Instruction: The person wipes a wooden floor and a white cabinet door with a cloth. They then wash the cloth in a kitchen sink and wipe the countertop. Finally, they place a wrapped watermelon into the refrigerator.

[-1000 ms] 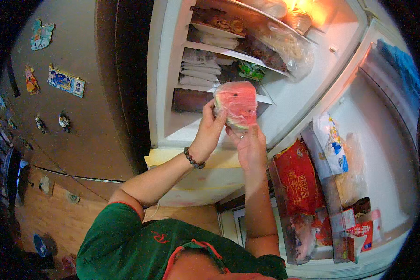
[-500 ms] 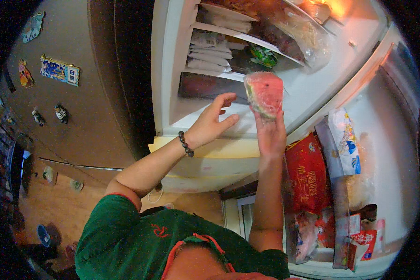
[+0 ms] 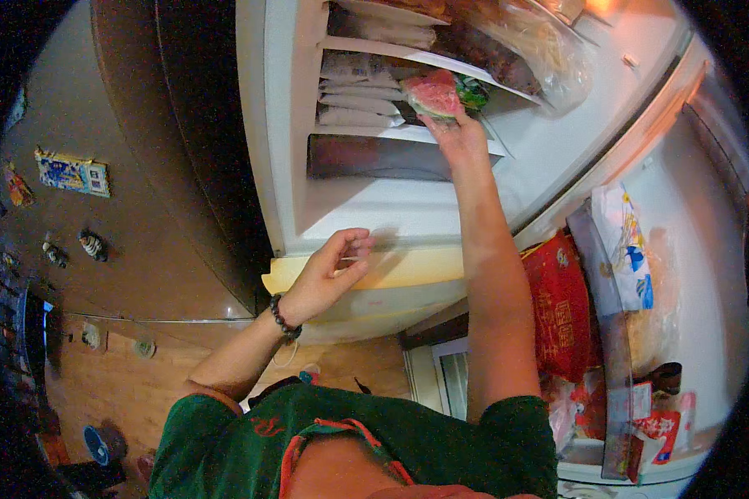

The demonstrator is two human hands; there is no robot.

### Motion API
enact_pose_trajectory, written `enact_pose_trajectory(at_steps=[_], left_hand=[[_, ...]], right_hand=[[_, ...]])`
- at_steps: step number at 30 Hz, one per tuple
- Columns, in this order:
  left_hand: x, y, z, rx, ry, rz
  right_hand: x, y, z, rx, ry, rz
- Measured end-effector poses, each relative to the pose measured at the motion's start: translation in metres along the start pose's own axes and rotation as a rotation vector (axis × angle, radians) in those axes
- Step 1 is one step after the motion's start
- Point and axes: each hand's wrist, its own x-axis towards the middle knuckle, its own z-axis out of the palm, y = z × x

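A plastic-wrapped wedge of watermelon [image 3: 434,94] rests in my right hand [image 3: 458,137], whose fingers support it from beneath. That hand reaches into the opened fridge, at a middle shelf level. White flat packets [image 3: 359,91] are stacked just left of the watermelon, and a green packet [image 3: 472,93] shows right behind it. My left hand [image 3: 335,268] holds nothing; its fingers are apart and slightly curled, near the yellowish fridge edge [image 3: 408,268]. A dark beaded bracelet [image 3: 283,318] circles the left wrist.
The fridge door [image 3: 699,216] stands open at the right, its shelves carrying a red bag [image 3: 560,308], a white-and-blue bag [image 3: 622,249] and several packets. A brown panel with magnets [image 3: 73,172] fills the left. A blue bin [image 3: 104,445] is on the wooden floor.
My right hand has carried the watermelon wedge forward and a little left, deeper into the fridge between the shelves. My left hand has drawn back, down and left, away from it.
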Motion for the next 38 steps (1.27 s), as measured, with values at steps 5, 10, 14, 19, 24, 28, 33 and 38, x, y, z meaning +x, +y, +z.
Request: enact_pose_trajectory(at_steps=[5, 10, 14, 19, 24, 28, 33, 38], left_hand=[[-0.015, -0.003, -0.008, -0.073, 0.033, -0.043], [-0.017, -0.003, -0.013, -0.098, 0.041, -0.063], [-0.014, -0.007, -0.01, -0.116, 0.014, -0.081], [-0.014, -0.011, -0.005, -0.128, -0.005, -0.056], [-0.013, -0.007, -0.006, -0.117, -0.027, -0.025], [-0.005, 0.006, -0.013, -0.091, -0.005, 0.009], [0.016, 0.027, -0.017, -0.093, 0.032, 0.094], [0.046, 0.049, -0.013, -0.085, -0.045, 0.229]], right_hand=[[0.025, 0.009, 0.005, -0.001, 0.097, 0.021], [0.029, 0.016, 0.018, 0.013, 0.227, 0.035], [0.027, 0.012, 0.015, -0.056, 0.217, 0.041], [0.014, 0.009, 0.016, -0.039, 0.207, 0.053], [0.004, 0.003, 0.008, -0.065, 0.097, 0.023], [-0.027, 0.004, -0.009, -0.036, -0.011, -0.076], [-0.086, -0.001, -0.001, -0.036, 0.011, -0.11], [-0.119, -0.016, 0.008, -0.022, -0.056, -0.094]])
